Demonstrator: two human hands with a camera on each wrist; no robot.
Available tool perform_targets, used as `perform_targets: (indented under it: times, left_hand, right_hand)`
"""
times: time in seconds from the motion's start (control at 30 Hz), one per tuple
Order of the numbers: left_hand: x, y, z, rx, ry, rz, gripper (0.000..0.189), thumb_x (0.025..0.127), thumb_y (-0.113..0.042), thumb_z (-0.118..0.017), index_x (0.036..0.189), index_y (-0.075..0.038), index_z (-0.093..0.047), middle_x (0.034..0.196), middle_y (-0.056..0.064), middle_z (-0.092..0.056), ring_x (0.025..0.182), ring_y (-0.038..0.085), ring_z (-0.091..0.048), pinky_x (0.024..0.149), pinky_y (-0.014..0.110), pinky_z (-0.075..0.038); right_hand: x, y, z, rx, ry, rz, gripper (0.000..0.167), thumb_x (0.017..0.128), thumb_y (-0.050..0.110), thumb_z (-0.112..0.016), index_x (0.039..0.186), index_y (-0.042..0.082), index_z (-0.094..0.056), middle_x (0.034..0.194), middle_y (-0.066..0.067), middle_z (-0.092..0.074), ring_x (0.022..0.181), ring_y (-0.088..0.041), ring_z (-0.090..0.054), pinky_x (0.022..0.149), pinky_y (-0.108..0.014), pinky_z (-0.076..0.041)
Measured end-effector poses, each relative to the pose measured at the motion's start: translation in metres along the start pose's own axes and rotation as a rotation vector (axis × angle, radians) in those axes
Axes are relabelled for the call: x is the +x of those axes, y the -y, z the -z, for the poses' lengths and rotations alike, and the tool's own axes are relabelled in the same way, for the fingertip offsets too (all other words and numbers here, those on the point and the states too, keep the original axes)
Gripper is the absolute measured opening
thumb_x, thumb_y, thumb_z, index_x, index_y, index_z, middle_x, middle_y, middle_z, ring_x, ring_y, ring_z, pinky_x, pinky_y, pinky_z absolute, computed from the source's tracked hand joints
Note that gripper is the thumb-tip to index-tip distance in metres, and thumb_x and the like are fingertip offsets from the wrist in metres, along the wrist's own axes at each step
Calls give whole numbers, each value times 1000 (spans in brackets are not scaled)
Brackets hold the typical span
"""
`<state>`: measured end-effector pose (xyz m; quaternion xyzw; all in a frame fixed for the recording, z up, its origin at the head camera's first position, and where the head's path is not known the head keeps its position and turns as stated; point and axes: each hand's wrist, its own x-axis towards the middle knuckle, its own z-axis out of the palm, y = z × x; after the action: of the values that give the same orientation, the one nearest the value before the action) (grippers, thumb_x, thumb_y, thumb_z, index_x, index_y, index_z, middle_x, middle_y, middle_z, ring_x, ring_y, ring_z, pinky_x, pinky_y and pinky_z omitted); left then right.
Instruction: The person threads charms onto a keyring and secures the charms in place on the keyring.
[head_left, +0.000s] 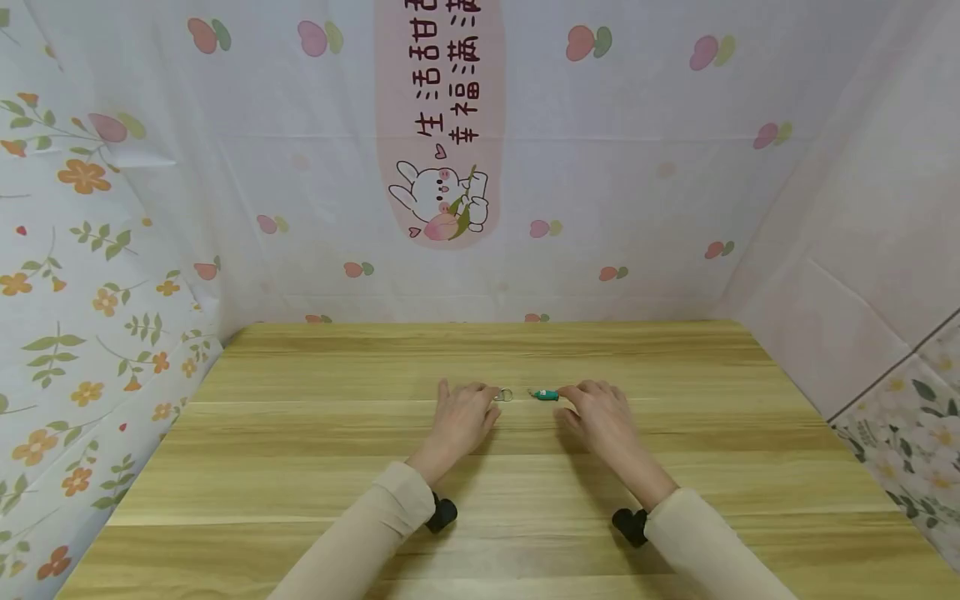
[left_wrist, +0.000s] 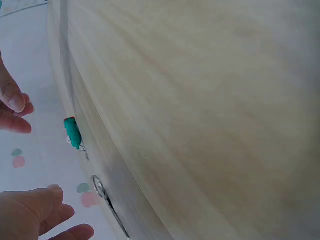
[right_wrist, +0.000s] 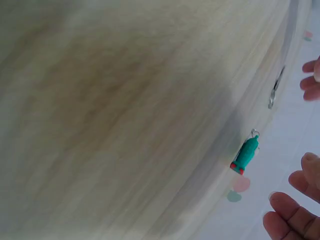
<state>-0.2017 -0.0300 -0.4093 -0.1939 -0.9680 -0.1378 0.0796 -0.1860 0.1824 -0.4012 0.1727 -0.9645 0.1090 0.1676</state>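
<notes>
A metal key ring (head_left: 505, 395) lies flat on the wooden table, with a thin metal piece trailing from the ring (left_wrist: 100, 187) in the left wrist view. To its right is a small green bottle-shaped charm (head_left: 546, 395); a silver chain link shows at its narrow end and red marks at the base of the charm (right_wrist: 245, 154). My left hand (head_left: 461, 421) hovers with loosely bent fingers right beside the key ring. My right hand (head_left: 603, 417) has its fingertips close to the charm's base. In the wrist views, both hands appear apart from these pieces, holding nothing.
The wood-grain table (head_left: 480, 483) reaches back to a patterned cloth (head_left: 637, 167) with a rabbit print. Floral cloth (head_left: 90, 333) hangs on the left. Black wrist mounts (head_left: 442, 512) sit under both sleeves, low over the tabletop.
</notes>
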Motion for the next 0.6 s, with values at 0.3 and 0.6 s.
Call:
perform_targets:
  times: [0.3, 0.6]
  left_hand:
    - [20, -1, -15, -70, 1, 77, 25, 88, -19, -67, 111, -12, -68, 113, 9, -66, 102, 31, -61, 101, 61, -34]
    - [33, 0, -30, -86, -8, 153, 21, 88, -20, -66, 108, -14, -69, 109, 10, -62, 96, 30, -57, 92, 53, -40]
  right_hand:
    - [22, 2, -18, 42, 26, -4, 19, 77, 5, -76, 95, 7, -72, 86, -9, -67, 84, -30, -60, 79, -46, -50]
    - [35, -3, -32, 35, 177, -82, 21, 80, 9, -73, 100, 7, -72, 97, -14, -68, 88, -32, -59, 78, -49, -50]
